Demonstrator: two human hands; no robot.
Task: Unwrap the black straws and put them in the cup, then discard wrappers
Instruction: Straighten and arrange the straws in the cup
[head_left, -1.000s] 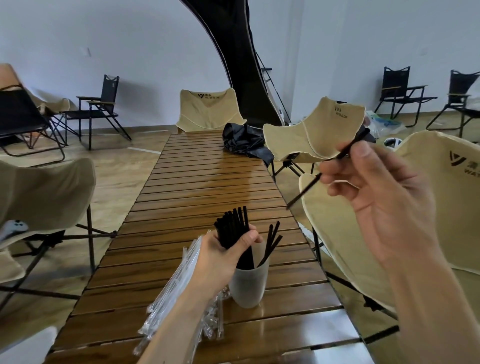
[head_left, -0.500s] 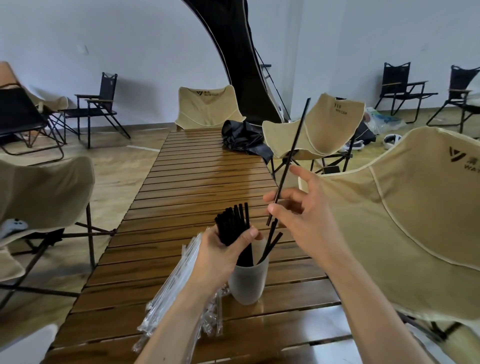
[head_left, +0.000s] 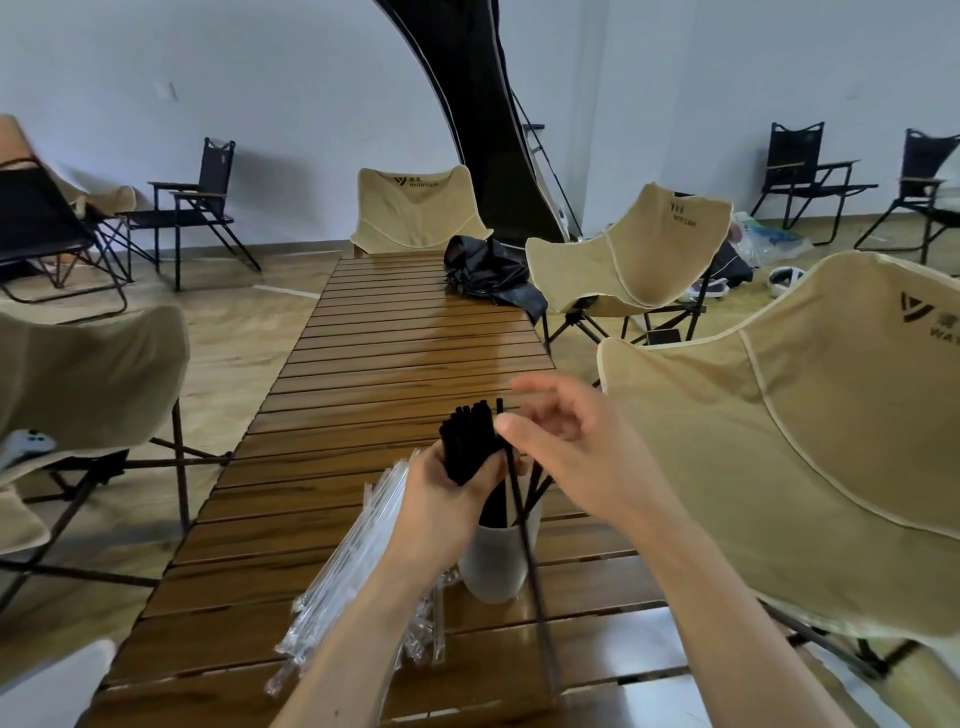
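Note:
A white cup stands on the slatted wooden table near its front edge, with a few black straws leaning in it. My left hand grips a bundle of black straws upright over the cup. My right hand is just right of the bundle, thumb and forefinger pinching a single black straw near its top. That straw slants down in front of the cup toward me, its lower end blurred. Clear plastic wrappers lie heaped left of the cup, partly under my left forearm.
A crumpled black cloth lies at the table's far right. Beige folding chairs stand close on the right, the left and at the far end. Black chairs line the walls.
My right hand came down from high on the right to the bundle. The single straw swung from pointing upward to slanting down in front of the cup. My left hand kept still.

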